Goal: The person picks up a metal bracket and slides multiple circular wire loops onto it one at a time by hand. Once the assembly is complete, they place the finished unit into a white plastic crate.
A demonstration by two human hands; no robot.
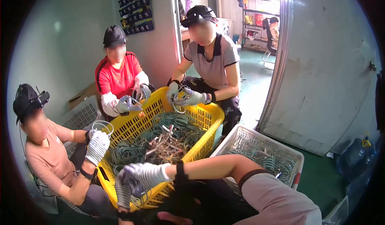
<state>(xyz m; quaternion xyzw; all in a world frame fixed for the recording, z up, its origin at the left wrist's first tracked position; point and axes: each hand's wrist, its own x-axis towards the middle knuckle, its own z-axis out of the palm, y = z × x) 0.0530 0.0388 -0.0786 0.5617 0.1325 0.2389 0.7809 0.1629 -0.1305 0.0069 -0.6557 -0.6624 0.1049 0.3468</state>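
Dim room, bright doorway glare (fisheye rim dark, bent).

Both gloved hands, left hand [123, 192] and right hand [145, 174], grip a wire coil [138, 196] over the yellow basket [208, 118].

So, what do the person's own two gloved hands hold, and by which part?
Both hands, left hand and right hand, grip a coiled wire ring at its upper edge.

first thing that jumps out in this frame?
The big yellow basket at centre, heaped with coiled green wire rings. The wearer's gloved right hand and left hand meet at its near rim on a wire ring. Three co-workers sit around it; a white crate of rings stands right.
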